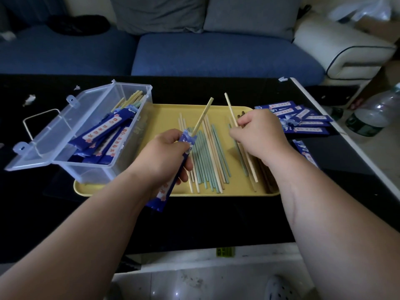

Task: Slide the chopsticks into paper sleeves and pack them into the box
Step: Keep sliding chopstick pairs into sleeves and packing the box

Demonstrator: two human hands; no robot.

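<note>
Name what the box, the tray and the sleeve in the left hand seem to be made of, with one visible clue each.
Box: clear, glossy plastic; its contents show through the walls.
Tray: probably smooth yellow plastic; even colour, rounded rim.
Sleeve: likely printed blue paper, thin and flat-looking.

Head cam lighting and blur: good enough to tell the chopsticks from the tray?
Head view: dim and bluish, but the pale and green chopsticks stand out on the yellow tray; the sleeve in the left hand and the right hand are sharp enough; wide-angle stretch at the borders, where the bottle goes soft.
</note>
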